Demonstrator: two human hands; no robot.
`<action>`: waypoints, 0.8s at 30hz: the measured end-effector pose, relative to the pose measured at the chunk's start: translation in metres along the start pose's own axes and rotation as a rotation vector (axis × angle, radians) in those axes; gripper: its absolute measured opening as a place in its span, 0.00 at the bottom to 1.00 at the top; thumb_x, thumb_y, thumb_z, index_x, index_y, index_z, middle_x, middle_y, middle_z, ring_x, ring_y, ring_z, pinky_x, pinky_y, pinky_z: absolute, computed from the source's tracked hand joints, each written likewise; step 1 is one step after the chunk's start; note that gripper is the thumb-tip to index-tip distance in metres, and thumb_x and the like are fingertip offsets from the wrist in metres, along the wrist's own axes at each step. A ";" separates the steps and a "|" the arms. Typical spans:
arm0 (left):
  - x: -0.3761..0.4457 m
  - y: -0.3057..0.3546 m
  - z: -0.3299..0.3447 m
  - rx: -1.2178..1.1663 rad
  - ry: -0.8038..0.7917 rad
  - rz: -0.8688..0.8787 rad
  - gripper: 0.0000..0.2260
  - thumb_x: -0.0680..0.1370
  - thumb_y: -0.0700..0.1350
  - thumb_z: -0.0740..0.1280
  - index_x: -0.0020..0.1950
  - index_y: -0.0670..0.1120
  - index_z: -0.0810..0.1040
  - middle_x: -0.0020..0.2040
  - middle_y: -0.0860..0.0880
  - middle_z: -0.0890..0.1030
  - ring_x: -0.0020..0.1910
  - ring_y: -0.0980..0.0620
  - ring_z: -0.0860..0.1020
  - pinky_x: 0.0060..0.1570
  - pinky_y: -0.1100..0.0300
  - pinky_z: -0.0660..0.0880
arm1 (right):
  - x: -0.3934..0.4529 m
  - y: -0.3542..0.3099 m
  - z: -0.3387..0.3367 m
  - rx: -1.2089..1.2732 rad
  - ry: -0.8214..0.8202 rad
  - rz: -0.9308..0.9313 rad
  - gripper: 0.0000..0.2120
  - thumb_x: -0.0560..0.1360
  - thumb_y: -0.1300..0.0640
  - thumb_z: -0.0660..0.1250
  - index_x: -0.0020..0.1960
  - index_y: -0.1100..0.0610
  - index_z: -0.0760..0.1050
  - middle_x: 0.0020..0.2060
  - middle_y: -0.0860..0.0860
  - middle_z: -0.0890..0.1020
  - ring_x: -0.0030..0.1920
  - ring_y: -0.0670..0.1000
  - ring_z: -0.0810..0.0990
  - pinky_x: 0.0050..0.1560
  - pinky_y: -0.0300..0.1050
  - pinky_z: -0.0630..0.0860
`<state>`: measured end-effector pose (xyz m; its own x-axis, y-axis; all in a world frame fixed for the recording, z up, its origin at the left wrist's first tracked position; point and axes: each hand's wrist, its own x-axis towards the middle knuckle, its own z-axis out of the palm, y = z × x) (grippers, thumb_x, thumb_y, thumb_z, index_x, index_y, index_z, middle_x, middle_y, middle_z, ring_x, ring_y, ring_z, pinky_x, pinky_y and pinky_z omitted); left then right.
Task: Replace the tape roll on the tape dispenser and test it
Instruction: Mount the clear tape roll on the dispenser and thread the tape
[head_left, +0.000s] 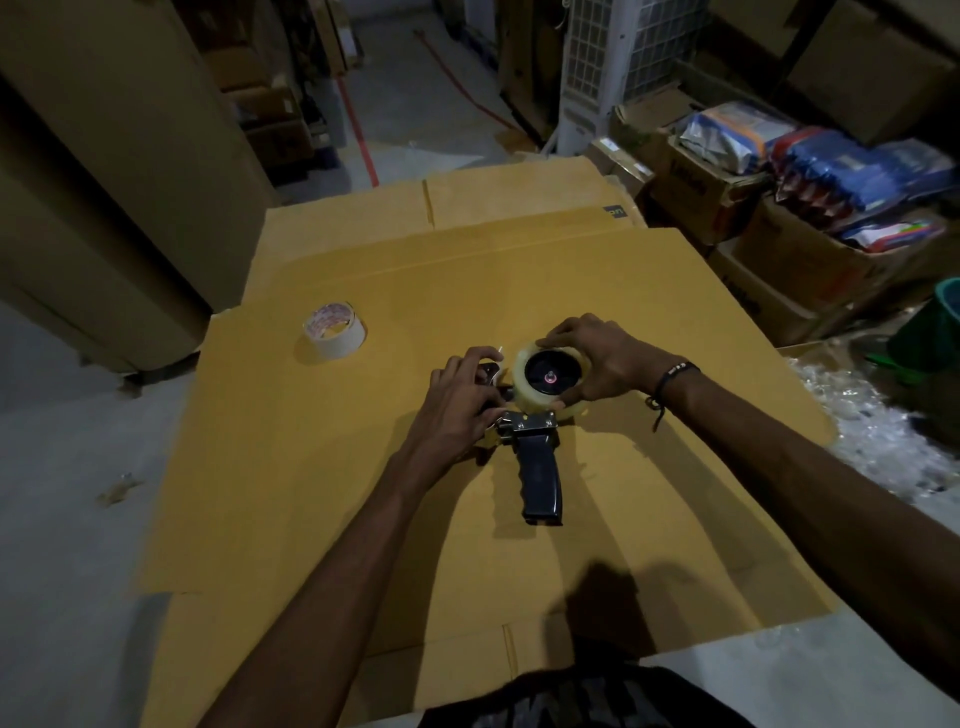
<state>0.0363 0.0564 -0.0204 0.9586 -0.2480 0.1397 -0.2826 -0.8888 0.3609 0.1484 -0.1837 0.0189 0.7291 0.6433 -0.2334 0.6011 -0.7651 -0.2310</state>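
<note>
I'm cupping the clear roll (551, 378) on the hub, frame centre, with my right hand (605, 359) to seat it | left hand (462, 402) is pinching the dispenser (530, 441) front, steadying | spare roll (334, 332) is lying apart, upper left

you've got open cardboard sheet (649, 322) all round the tape dispenser (535, 441); only the spare tape roll (334, 331) sits far-left.

Both arms outstretched, left hand (460, 397) fingers curled downward, right hand (597, 364) fingers spread in a cupping grip.
</note>
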 end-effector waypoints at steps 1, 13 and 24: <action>-0.001 0.000 -0.001 -0.003 0.001 0.006 0.05 0.77 0.49 0.75 0.50 0.50 0.88 0.76 0.53 0.68 0.64 0.50 0.71 0.60 0.50 0.68 | 0.001 0.001 -0.002 -0.016 -0.017 -0.010 0.49 0.65 0.33 0.80 0.80 0.50 0.68 0.74 0.53 0.72 0.71 0.58 0.69 0.71 0.59 0.69; -0.021 -0.027 -0.014 -0.080 -0.018 0.012 0.05 0.78 0.53 0.74 0.44 0.55 0.84 0.73 0.57 0.66 0.67 0.50 0.72 0.59 0.51 0.68 | 0.007 0.007 -0.020 -0.103 -0.143 -0.129 0.46 0.70 0.44 0.81 0.82 0.46 0.62 0.78 0.50 0.67 0.75 0.57 0.64 0.72 0.59 0.64; -0.024 -0.029 -0.018 -0.038 -0.072 0.001 0.06 0.78 0.53 0.72 0.43 0.54 0.83 0.78 0.53 0.68 0.73 0.50 0.66 0.64 0.52 0.59 | 0.012 0.007 -0.035 -0.103 -0.242 -0.196 0.46 0.70 0.48 0.82 0.81 0.41 0.62 0.80 0.46 0.65 0.78 0.56 0.61 0.75 0.64 0.62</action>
<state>0.0208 0.0948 -0.0180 0.9581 -0.2767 0.0740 -0.2829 -0.8738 0.3956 0.1727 -0.1826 0.0470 0.5045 0.7572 -0.4149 0.7615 -0.6167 -0.1996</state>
